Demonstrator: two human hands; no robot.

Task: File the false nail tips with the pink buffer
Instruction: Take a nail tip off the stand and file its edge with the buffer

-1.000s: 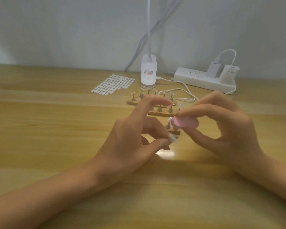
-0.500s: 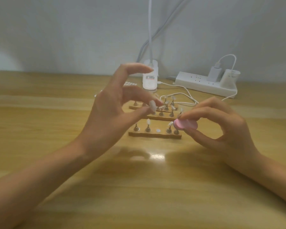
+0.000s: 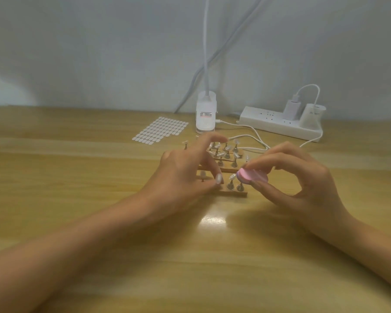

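Notes left grip (image 3: 190, 175) down from mid-air onto front holder strip (image 3: 233, 193) on bench (image 3: 77, 177); cannot tell whether clamped on anything. Finds right grip (image 3: 303, 181) clamped on pink buffer (image 3: 254, 176), edge just beside a false nail tip (image 3: 232, 176) on that strip. Judges filing set to resume.

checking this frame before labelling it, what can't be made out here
Head view only:
- The left hand covers the middle of the front wooden strip; whether it grips anything there is hidden.
- The pink buffer is pinched by the right hand; contact with the nail tip beside it is too blurred to tell.
- The lamp base label is too small to read.
- The lamp neck runs off the top edge, so the head is cut off.
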